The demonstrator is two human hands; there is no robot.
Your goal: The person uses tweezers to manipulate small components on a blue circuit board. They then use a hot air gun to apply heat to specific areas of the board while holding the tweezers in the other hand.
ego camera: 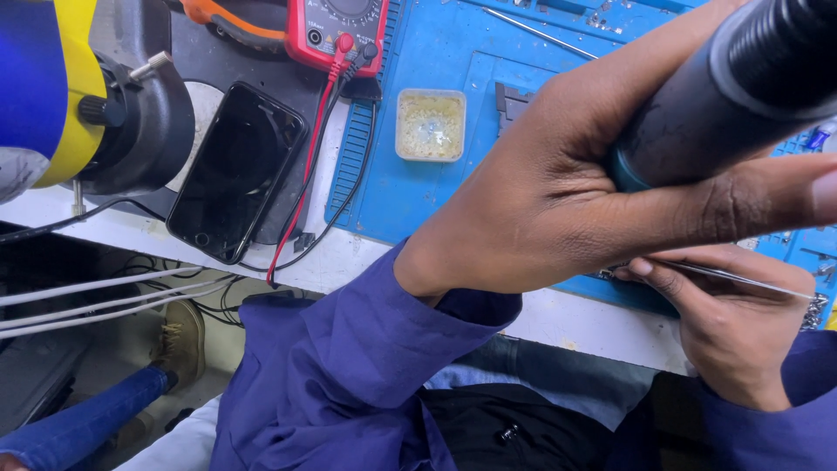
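Note:
My left hand [558, 192] is raised close to the camera and wrapped around a thick black cylindrical tool handle [741, 78] with a blue ring. It hides much of the blue work mat [436, 52] beneath. Lower right, my right hand [732, 331] pinches thin metal tweezers [750, 281] that point right over the mat's near edge. Both arms wear blue sleeves.
A black smartphone [235, 170] lies face up at the left beside a black and yellow machine [113, 113]. A red multimeter [340, 30] with red and black leads sits at the top. A small square tub of yellowish paste [430, 125] rests on the mat. Small screws lie at the far right.

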